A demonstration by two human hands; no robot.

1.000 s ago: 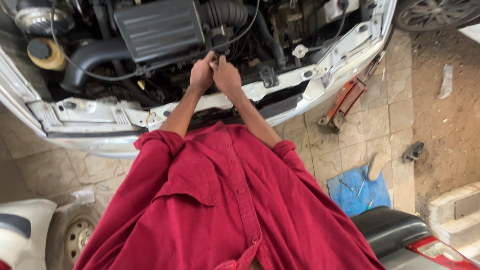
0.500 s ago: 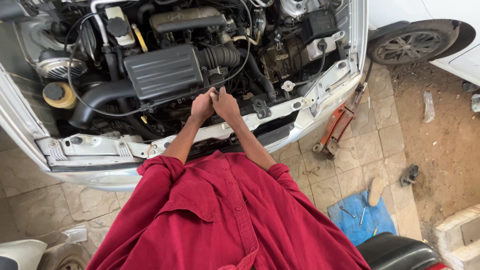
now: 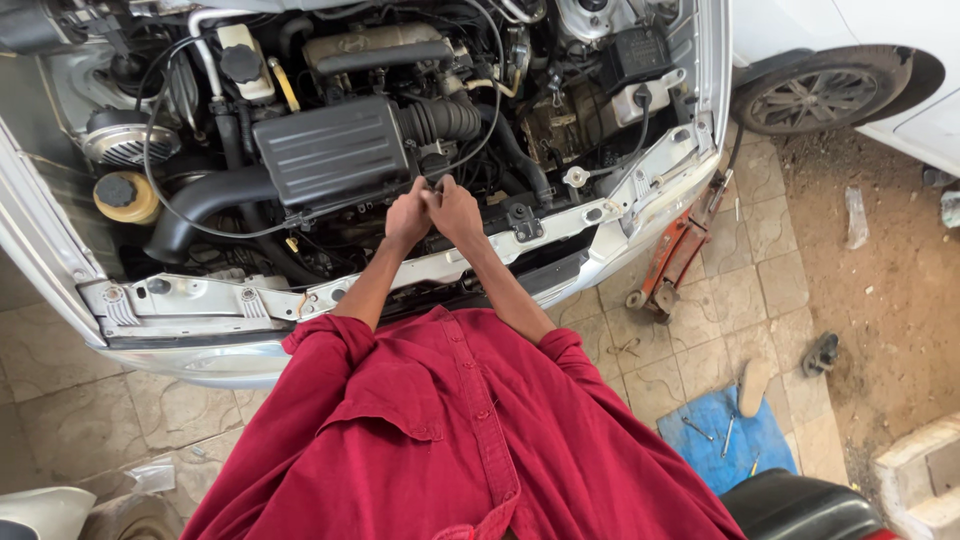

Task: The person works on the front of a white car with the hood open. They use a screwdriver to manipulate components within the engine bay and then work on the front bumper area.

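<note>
I lean over the open engine bay of a silver car. My left hand (image 3: 406, 218) and my right hand (image 3: 458, 210) are pressed together just in front of the black air filter box (image 3: 335, 152), beside its ribbed intake hose (image 3: 440, 120). Both hands are closed around a small part or cable that is hidden between the fingers. My red shirt sleeves are rolled to the elbows. The white front crossmember (image 3: 260, 298) runs below my forearms.
A yellow-capped reservoir (image 3: 125, 197) sits at the left of the bay, a battery (image 3: 640, 62) at the right. An orange floor jack (image 3: 672, 252) lies by the bumper. Tools rest on a blue cloth (image 3: 735, 440) on the tiled floor. Another car's wheel (image 3: 815, 97) is at upper right.
The view has tilted so more of the engine bay shows. My hands stay clasped at the same spot by the air box.
</note>
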